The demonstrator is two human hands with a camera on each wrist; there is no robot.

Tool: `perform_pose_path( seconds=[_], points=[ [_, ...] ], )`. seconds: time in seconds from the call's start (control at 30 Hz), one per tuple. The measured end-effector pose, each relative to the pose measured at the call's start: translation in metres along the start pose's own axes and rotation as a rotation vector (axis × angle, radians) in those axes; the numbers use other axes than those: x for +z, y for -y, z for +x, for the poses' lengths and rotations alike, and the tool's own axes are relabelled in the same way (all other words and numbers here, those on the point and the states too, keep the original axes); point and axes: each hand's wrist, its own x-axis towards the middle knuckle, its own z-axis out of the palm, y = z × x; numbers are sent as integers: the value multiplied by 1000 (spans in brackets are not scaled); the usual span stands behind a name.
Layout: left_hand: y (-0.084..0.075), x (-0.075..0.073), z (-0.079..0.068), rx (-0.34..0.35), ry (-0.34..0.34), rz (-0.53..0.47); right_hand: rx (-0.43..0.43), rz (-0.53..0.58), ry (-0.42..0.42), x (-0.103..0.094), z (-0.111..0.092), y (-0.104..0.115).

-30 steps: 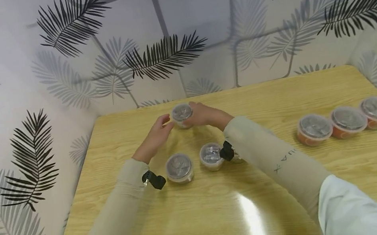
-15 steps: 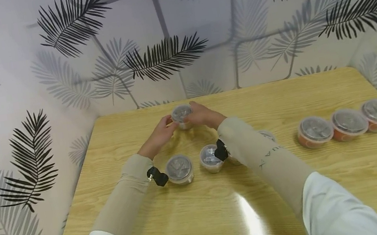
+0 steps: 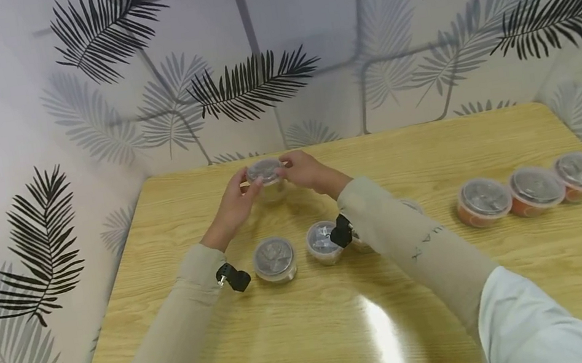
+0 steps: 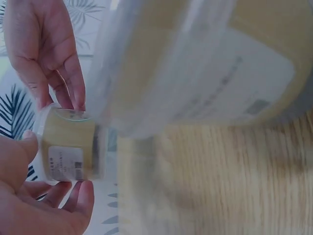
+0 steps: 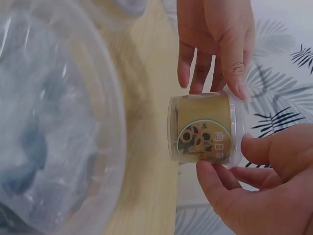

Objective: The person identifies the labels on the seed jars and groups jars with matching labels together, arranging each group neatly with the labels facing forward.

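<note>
A clear lidded plastic tub with a yellow wrap is at the far side of the table, held between both hands. My left hand grips its left side, thumb up at the lid's edge. From the right, my right hand holds the opposite side, thumb also by the lid. A round sunflower picture shows on this tub in the right wrist view, and a white printed label on the tub in the left wrist view. It is close over the wood, lid upward in the head view.
Nearer me stand a lidded tub and a smaller-looking tub. Another tub is partly hidden by the right sleeve, with a lid edge showing behind it. Three orange tubs line the right side. A patterned wall rises behind the table.
The held tub has shifted a little left and tipped slightly, both hands moving with it. My left hand, beside the tub a second ago, now grips it. The other tubs have stayed put.
</note>
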Motion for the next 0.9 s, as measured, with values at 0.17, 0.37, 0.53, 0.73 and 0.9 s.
perform_pose_path(
  seconds=[0.17, 0.37, 0.53, 0.73, 0.9],
  points=[
    [-16, -11, -15, 67, -8, 18, 11, 76, 42, 1, -6, 10],
    [-44, -17, -39, 130, -20, -78, 2, 169, 36, -2, -14, 22],
    [-51, -19, -50, 146, -36, -159, -21, 238, 63, 1, -21, 30],
    [-57, -19, -60, 174, -21, -225, -134, 324, 152, 10, -29, 39],
    [-62, -21, -71, 133, -27, -178, -168, 288, 149, 23, -36, 43]
  ],
)
